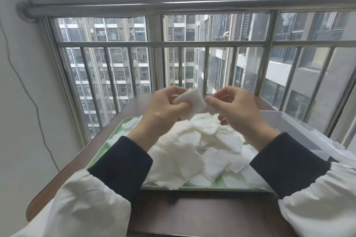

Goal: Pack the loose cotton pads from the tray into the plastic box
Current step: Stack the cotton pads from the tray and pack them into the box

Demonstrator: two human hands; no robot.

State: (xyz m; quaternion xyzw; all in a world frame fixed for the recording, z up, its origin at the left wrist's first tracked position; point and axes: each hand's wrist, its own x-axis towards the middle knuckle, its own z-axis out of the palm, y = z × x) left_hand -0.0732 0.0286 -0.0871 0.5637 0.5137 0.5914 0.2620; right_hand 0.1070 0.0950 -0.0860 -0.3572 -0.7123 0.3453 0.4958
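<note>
Over the heaped tray [98,157], the left hand [163,110], grip clamped on a cotton pad [192,102], meets the right hand [238,111], its grip curled but its hold unclear; next, likely, a carry to the plastic box [300,127].

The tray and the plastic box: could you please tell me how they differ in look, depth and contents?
The tray is pale green and opaque; the plastic box is clear. The tray is shallow with a low rim; the box looks deeper, with taller walls. The tray is heaped with loose cotton pads; no pads show in the box. Both rest on the brown table, side by side.
</note>
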